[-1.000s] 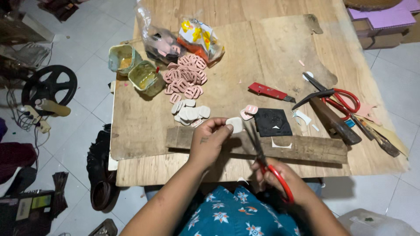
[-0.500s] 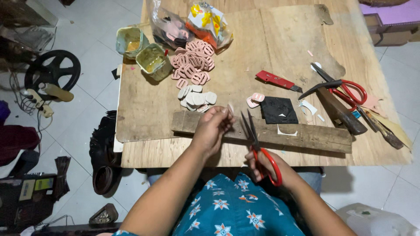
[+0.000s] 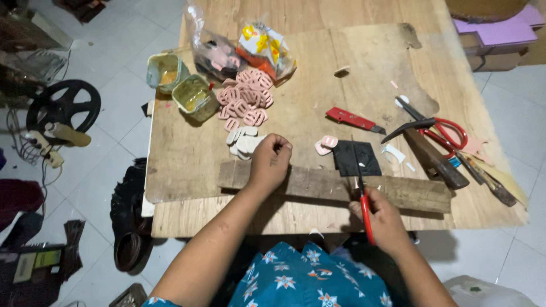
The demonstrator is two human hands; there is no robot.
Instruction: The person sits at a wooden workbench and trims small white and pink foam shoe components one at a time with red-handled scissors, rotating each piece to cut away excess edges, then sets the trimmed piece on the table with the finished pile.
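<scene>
Red-handled scissors [image 3: 364,200] sit clenched in the right hand [image 3: 382,220], blades pointing up over the plank [image 3: 318,185] toward a black square [image 3: 355,158]. The left hand [image 3: 270,162] rests curled on the plank beside pale cutouts [image 3: 242,142]; whether it pinches anything cannot be told. Pink pieces [image 3: 245,99] lie beyond.
</scene>
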